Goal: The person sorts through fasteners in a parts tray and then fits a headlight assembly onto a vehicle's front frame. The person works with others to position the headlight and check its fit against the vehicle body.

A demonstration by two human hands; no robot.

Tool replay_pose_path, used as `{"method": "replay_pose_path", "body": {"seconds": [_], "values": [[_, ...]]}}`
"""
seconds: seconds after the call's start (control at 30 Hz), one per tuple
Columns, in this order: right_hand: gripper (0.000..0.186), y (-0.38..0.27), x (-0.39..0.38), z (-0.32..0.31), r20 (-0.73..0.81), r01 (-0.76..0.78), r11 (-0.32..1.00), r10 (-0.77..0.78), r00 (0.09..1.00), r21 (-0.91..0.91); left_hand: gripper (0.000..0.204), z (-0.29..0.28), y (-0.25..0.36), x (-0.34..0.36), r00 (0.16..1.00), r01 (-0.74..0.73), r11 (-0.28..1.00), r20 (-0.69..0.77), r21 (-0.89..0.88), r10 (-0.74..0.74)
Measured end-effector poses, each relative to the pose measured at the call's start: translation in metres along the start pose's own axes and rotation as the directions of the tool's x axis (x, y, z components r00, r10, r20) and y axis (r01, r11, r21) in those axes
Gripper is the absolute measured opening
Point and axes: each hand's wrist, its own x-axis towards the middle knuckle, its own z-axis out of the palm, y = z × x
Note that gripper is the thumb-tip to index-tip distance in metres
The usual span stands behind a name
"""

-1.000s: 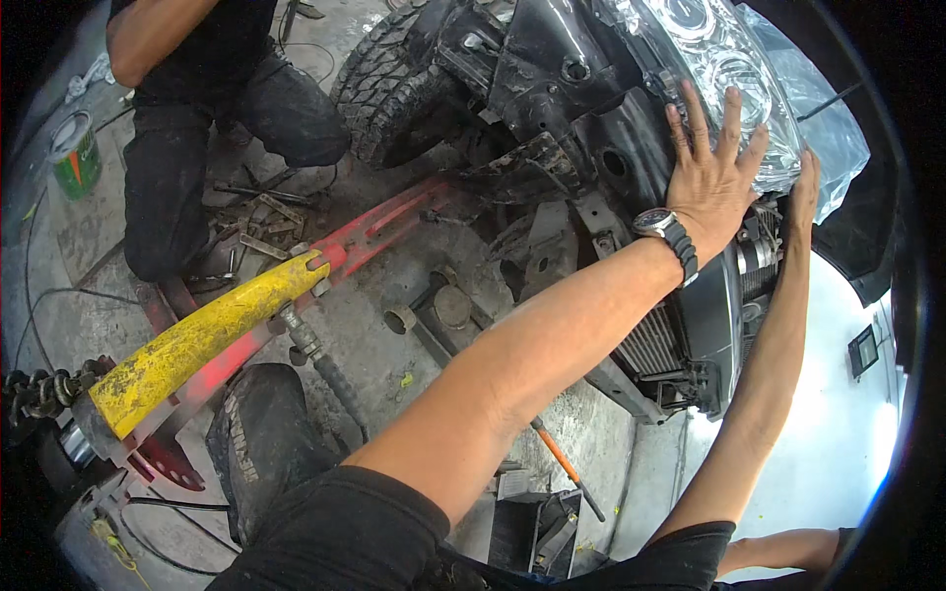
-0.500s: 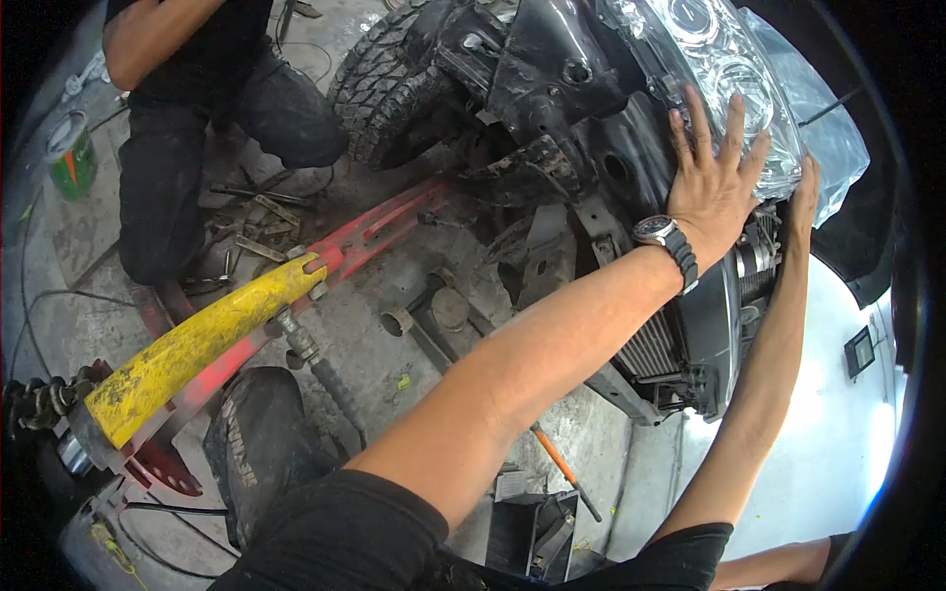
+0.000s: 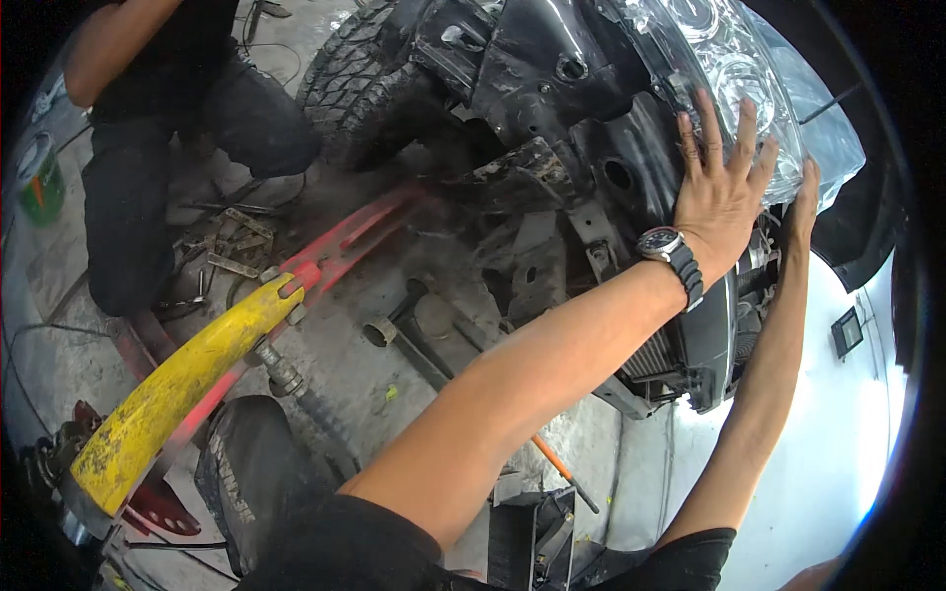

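A clear headlight (image 3: 741, 91) sits at the upper right on the front of a vehicle stripped of outer panels. My left hand (image 3: 724, 192), with a dark-strapped watch (image 3: 662, 241) on its wrist, lies with fingers spread across the headlight's inner side. At the lower outer corner my right hand (image 3: 802, 205) holds the headlight's edge, seen side-on with most of its fingers hidden. Beneath my left wrist are black body panels (image 3: 623, 148) and a finned radiator (image 3: 652, 357). Clear plastic sheeting (image 3: 833, 143) hangs beyond the headlight.
A yellow and red floor jack (image 3: 182, 394) reaches under the vehicle from the left. Another person (image 3: 148, 158) kneels by the knobbly tire (image 3: 355, 74). Loose metal parts (image 3: 236, 241), a green can (image 3: 41, 182) and an orange-handled tool (image 3: 564, 471) are on the floor.
The view has shifted slightly, so the jack and the kneeling person appear farther left. Both my hands stay at the headlight, in nearly the same pose.
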Motion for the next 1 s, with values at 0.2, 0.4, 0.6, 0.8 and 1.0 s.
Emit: {"method": "replay_pose_path", "body": {"seconds": [0.2, 0.4, 0.6, 0.8, 1.0], "values": [[0.050, 0.004, 0.008, -0.007, -0.007, 0.085, 0.994, -0.085, 0.996, -0.065, 0.067, -0.002, 0.002, 0.003, 1.000, -0.002, 1.000, -0.003, -0.010, 0.002], [0.051, 0.006, 0.009, -0.007, 0.006, 0.049, 0.999, -0.049, 0.999, 0.011, 0.068, -0.002, 0.003, 0.002, 1.000, -0.011, 1.000, -0.010, -0.007, 0.011], [0.048, 0.010, 0.010, 0.002, -0.061, 0.140, 0.986, -0.146, 0.988, -0.086, 0.069, -0.003, -0.001, 0.001, 0.999, -0.028, 0.999, -0.022, -0.025, 0.027], [0.046, 0.007, 0.008, 0.001, -0.015, 0.089, 0.996, -0.089, 0.996, 0.026, 0.068, -0.001, 0.002, 0.001, 0.997, -0.051, 0.999, -0.066, 0.000, 0.051], [0.048, 0.004, 0.007, 0.002, -0.027, 0.139, 0.989, -0.140, 0.990, -0.047, 0.069, -0.001, 0.000, 0.001, 0.996, -0.055, 0.998, -0.064, 0.017, 0.056]]}}
